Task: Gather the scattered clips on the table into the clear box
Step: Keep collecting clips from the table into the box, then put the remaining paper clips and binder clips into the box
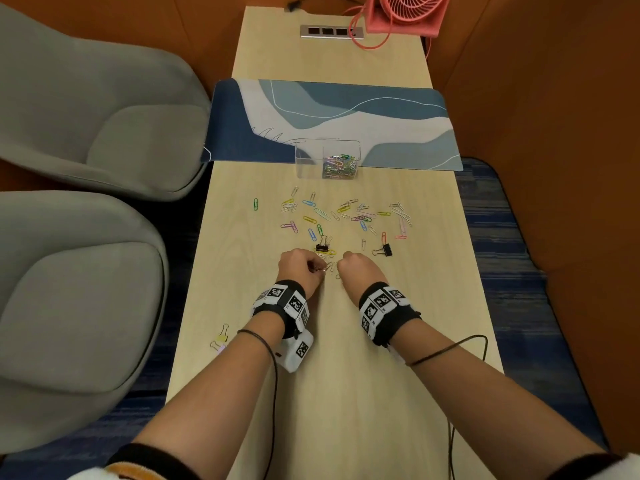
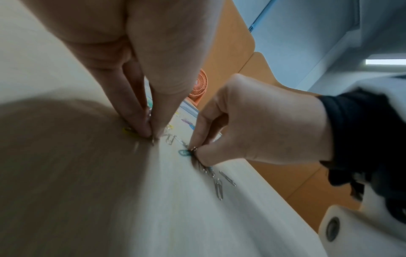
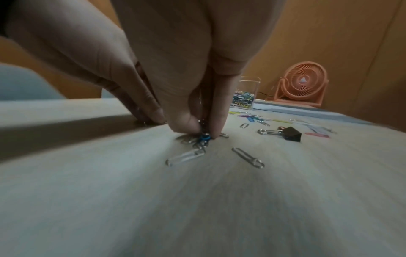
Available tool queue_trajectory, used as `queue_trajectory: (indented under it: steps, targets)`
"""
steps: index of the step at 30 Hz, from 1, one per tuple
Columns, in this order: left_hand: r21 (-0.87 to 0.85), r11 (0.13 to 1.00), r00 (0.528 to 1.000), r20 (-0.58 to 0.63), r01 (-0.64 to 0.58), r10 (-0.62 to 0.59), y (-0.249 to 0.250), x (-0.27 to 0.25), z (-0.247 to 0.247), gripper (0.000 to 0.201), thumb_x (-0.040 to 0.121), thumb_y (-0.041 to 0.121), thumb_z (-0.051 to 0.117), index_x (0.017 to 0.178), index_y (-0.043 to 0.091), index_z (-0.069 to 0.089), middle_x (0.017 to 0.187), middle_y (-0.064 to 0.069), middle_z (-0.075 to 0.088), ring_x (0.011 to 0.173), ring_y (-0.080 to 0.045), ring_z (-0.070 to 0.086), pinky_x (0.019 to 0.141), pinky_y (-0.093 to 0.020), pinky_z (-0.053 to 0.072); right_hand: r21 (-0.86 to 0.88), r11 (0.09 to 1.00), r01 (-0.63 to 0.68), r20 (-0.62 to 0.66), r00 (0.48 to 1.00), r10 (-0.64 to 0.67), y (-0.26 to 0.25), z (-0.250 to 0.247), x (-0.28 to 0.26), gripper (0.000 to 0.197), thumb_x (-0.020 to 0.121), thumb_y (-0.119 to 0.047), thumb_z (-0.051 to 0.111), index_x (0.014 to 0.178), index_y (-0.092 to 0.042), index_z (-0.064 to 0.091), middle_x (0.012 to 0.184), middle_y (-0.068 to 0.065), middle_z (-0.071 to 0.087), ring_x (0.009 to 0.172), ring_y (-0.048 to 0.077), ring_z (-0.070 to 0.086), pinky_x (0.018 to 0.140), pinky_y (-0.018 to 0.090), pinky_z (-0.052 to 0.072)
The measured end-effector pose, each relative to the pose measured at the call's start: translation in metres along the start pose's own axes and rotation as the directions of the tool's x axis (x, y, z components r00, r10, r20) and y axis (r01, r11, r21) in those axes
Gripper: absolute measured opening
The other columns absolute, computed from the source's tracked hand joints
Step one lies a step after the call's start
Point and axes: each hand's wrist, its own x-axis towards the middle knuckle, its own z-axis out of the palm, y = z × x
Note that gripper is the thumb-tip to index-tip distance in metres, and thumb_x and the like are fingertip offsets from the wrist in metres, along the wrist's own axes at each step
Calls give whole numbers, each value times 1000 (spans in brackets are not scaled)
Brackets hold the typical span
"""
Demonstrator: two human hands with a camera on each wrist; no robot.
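Loose paper clips [image 1: 346, 216] lie scattered mid-frame on the table [image 1: 346, 393], below the clear box [image 1: 327, 158] already holding some. At centre, the left hand [image 1: 300, 270] pinches a silver clip; the right hand [image 1: 356, 271] pinches a small bunch. Bare tabletop fills the lower frame.

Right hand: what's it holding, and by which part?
The right hand pinches a bunch of paper clips at their upper ends, between thumb and fingertips, lower ends touching the table.
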Motion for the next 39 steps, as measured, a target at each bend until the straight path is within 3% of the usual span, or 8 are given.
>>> queue_trajectory:
  steps: [6, 9, 12, 16, 20, 26, 31, 39]
  targets:
    - [21, 999, 998, 31, -47, 47, 15, 18, -17, 10, 76, 10, 76, 81, 18, 79, 85, 0, 74, 79, -14, 66, 81, -23, 54, 375, 896, -236, 12, 968, 249, 27, -5, 19, 8, 76, -15, 70, 80, -10, 74, 86, 4, 72, 85, 20, 66, 86, 31, 52]
    - [-50, 994, 995, -2, -96, 96, 26, 33, -37, 8, 75, 8, 78, 78, 16, 79, 78, 3, 74, 74, -12, 66, 76, -23, 56, 835, 483, -265, 90, 931, 355, 47, -6, 16, 3, 65, -8, 78, 67, -10, 76, 72, 0, 74, 73, 15, 71, 83, 30, 57]
    - [-88, 986, 989, -45, -144, 140, 44, 57, -60, 7, 76, 8, 79, 78, 15, 79, 77, 3, 74, 75, -13, 68, 73, -18, 56, 979, -33, -203, 201, 908, 367, 60, -20, 12, 6, 69, 3, 77, 73, -1, 75, 84, 13, 74, 81, 24, 72, 72, 27, 59]
    - [-98, 969, 972, -91, -225, 216, 74, 105, -80, 6, 76, 13, 80, 80, 17, 79, 76, 5, 73, 75, -12, 68, 77, -21, 56, 953, -284, -103, 203, 914, 350, 79, -54, 27, 11, 76, 4, 74, 86, 7, 70, 94, 19, 71, 79, 21, 70, 68, 20, 58]
    - [-140, 940, 941, -186, -312, 284, 102, 151, -84, 8, 76, 10, 79, 80, 17, 79, 74, 3, 73, 67, -8, 65, 72, -10, 52, 929, -368, 28, 130, 909, 396, 99, -93, 53, 4, 80, 6, 69, 84, 5, 68, 85, 13, 70, 74, 17, 68, 72, 21, 59]
    - [-142, 939, 942, -170, -315, 290, 109, 198, -60, 7, 75, 11, 80, 80, 16, 79, 73, 0, 72, 70, -14, 66, 73, -17, 54, 888, -428, 168, 56, 885, 463, 122, -122, 97, 2, 82, 5, 67, 84, 3, 67, 84, 10, 69, 74, 15, 67, 74, 22, 59]
    - [-30, 956, 948, -141, -292, 285, 99, 220, -44, 9, 74, 14, 82, 80, 18, 78, 71, 3, 70, 70, -15, 66, 79, -32, 58, 870, -480, 108, 101, 916, 389, 130, -110, 125, 4, 81, 6, 68, 85, 6, 66, 81, 9, 69, 73, 14, 68, 68, 19, 57]
    - [92, 933, 914, -187, -348, 359, 93, 220, -40, 13, 83, 30, 73, 92, 22, 78, 80, 2, 73, 73, -13, 65, 79, -31, 55, 907, -414, 74, 129, 888, 441, 137, -109, 154, 2, 81, 4, 69, 81, 3, 67, 78, 11, 67, 72, 16, 67, 65, 18, 58]
